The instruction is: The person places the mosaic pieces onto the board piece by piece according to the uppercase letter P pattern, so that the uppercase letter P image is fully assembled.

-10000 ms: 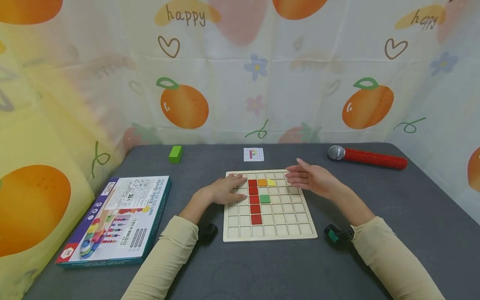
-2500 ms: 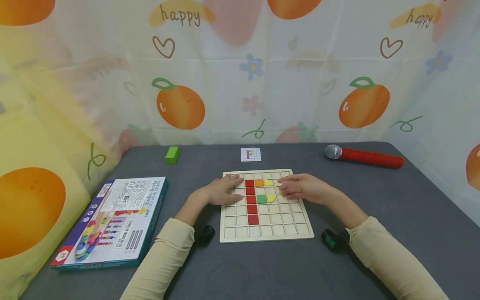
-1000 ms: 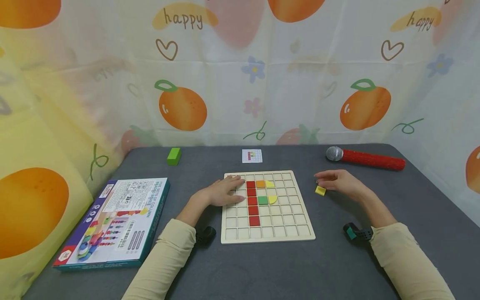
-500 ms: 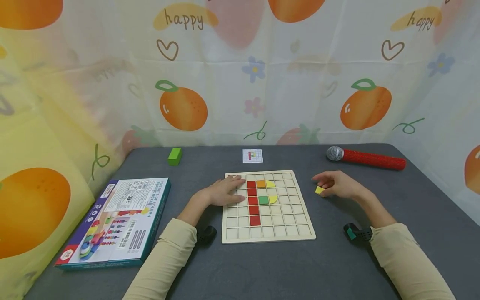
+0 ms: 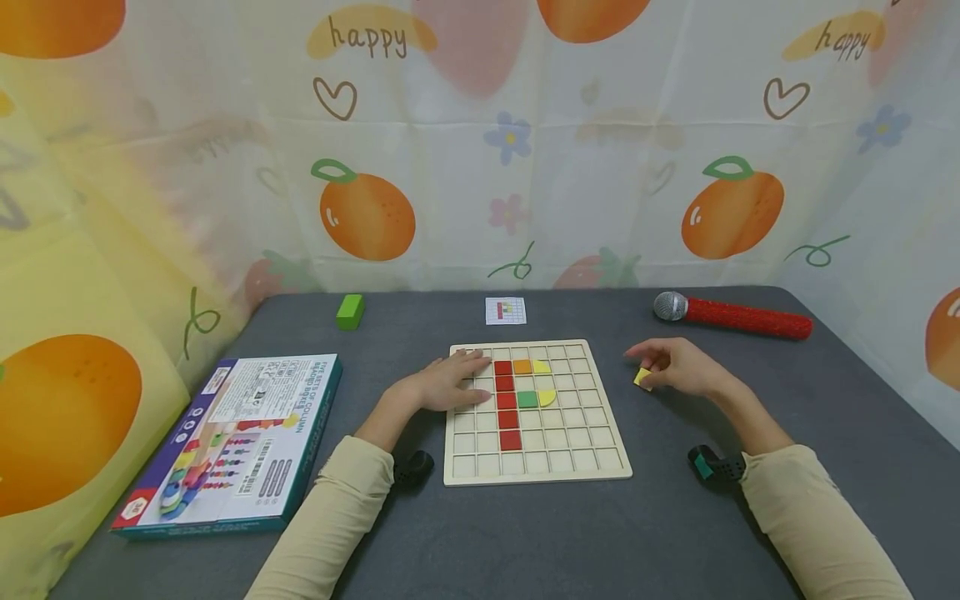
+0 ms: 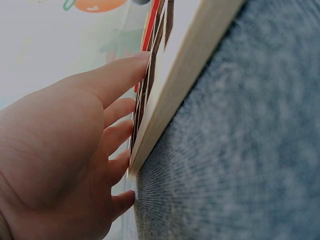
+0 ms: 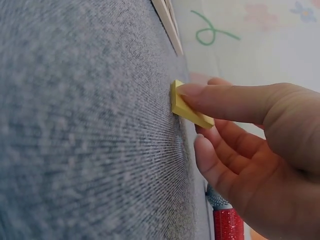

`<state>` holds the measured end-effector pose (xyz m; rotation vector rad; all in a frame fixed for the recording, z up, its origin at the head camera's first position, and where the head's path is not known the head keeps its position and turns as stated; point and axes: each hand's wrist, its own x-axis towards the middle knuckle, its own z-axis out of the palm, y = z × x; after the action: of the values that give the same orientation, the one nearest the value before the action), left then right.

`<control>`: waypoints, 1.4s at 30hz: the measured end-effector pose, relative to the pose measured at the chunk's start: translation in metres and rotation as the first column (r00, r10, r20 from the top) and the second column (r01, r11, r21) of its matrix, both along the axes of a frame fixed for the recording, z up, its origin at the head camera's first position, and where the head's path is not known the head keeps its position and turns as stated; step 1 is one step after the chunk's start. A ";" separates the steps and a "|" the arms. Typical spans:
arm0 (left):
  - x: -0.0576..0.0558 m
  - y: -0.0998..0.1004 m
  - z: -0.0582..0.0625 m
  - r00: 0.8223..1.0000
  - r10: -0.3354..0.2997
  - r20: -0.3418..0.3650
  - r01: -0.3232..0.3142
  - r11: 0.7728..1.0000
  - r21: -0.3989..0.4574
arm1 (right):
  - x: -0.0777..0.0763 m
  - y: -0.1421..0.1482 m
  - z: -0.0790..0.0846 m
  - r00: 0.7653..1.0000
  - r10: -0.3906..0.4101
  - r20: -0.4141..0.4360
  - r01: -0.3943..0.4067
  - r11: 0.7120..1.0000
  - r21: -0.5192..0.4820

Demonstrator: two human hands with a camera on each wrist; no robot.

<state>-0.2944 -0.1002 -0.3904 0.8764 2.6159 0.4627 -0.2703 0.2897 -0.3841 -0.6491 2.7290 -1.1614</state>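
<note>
A pale wooden grid board (image 5: 585, 439) lies mid-table. My left hand (image 5: 444, 383) rests on its left side, fingers spread; the left wrist view shows the fingertips along the edge. On the board, a column of red tiles (image 5: 509, 419) has an orange tile (image 5: 522, 367) and a yellow tile (image 5: 541, 367) beside its top. Lower down, a green tile (image 5: 527, 399) adjoins a yellow round-edged tile (image 5: 547, 397). Right of the board, my right hand (image 5: 684, 367) pinches another yellow tile (image 7: 186, 109) between thumb and fingers, tilted close to the tabletop.
A small card with a coloured grid pattern (image 5: 506, 311) lies behind the board. A green block (image 5: 350, 312) stands at the back left, and a red microphone (image 5: 750, 319) at the back right. A flat printed box (image 5: 232, 442) lies at left.
The yellow round-edged tile has come onto the board beside the green one. My right hand has moved off the board to the right and taken hold of another yellow tile. The left stays put.
</note>
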 end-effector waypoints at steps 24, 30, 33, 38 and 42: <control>0.002 0.002 0.003 1.000 0.016 0.007 -0.016 1.000 -0.008 | 0.004 -0.005 0.008 0.964 -0.241 0.111 0.242 0.970 -0.004; 0.001 0.001 0.001 1.000 0.026 0.001 -0.026 1.000 -0.007 | 0.004 -0.010 0.009 0.952 -0.229 0.203 0.255 0.960 -0.116; -0.001 0.001 0.000 1.000 0.030 0.000 -0.030 0.999 -0.012 | 0.003 -0.012 0.009 0.951 -0.200 0.237 0.244 0.955 -0.171; -0.002 0.001 -0.002 1.000 0.027 -0.001 -0.027 0.999 -0.018 | 0.005 -0.017 0.009 0.949 -0.185 0.256 0.241 0.948 -0.208; -0.001 0.000 -0.001 1.000 0.020 -0.003 -0.020 1.000 -0.007 | 0.005 -0.021 0.009 0.946 -0.177 0.271 0.239 0.947 -0.214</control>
<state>-0.2952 -0.0997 -0.3916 0.8495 2.6300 0.4572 -0.2656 0.2686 -0.3750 -0.2138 2.5103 -1.5295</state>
